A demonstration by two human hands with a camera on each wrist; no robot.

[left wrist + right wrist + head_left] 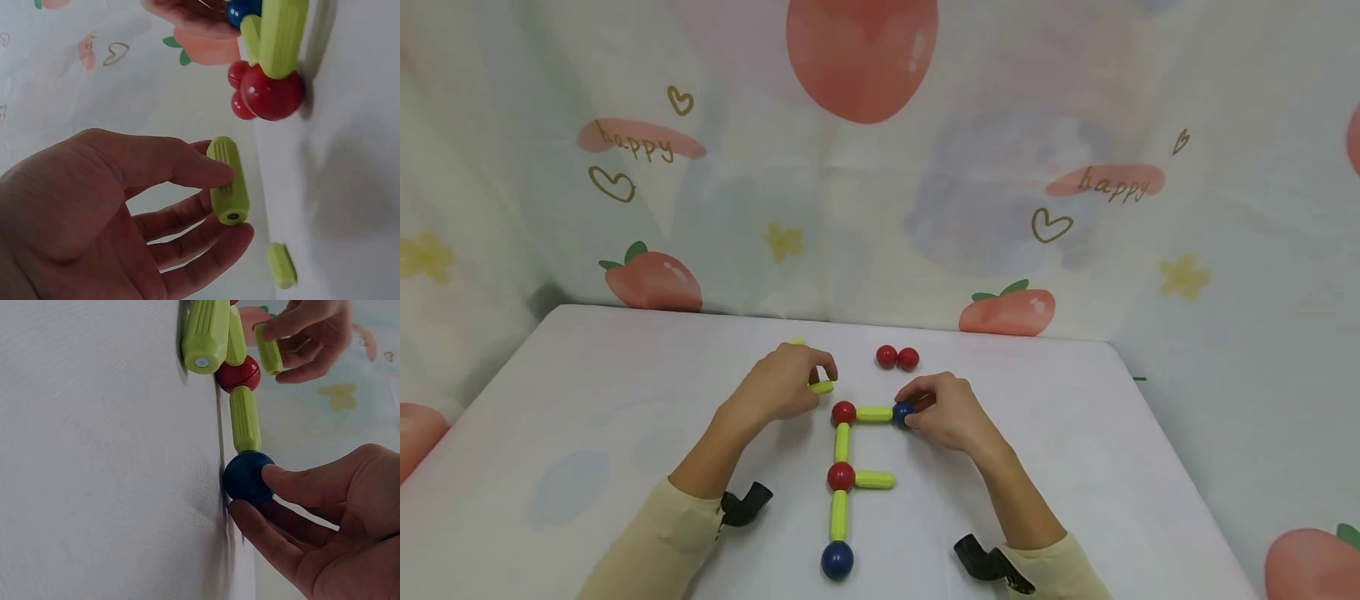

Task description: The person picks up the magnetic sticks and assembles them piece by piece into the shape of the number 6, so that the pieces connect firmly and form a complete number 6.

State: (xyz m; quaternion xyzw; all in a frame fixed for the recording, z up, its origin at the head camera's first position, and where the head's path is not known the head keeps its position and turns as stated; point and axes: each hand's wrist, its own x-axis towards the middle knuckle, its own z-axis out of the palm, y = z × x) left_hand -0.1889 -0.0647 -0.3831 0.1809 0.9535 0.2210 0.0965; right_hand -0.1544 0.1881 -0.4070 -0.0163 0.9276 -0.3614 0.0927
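Green rod (pixel 822 387) is pinched between the thumb and curled fingers of the left hand (pixel 782 385), just to the upper left of the F-shaped figure (pixel 842 477) laid flat on the white surface (pixel 587 400). In the left wrist view that rod (pixel 228 180) lies across the fingertips with the thumb pressing on it from above, its end cap facing the camera. The left forearm runs diagonally up from the lower left, sleeve at the wrist, hand held low over the surface.

The right hand (pixel 946 410) sits at the outer end of the figure's top bar, thumb and fingers closed around the blue ball (pixel 902 412) there. The right wrist view shows the thumb on top of this ball (pixel 247 478) and the fingers beneath it, with the ball touching a green rod (pixel 245 419) that leads to a red ball (pixel 239 374).

The figure's upright runs from a red ball (pixel 843 412) at the top, through a second red ball (pixel 841 476), down to a second blue ball (pixel 837 560). Two loose red balls (pixel 897 357) lie touching each other, beyond the figure. Another green rod (pixel 282 265) lies on the surface beyond the left hand.
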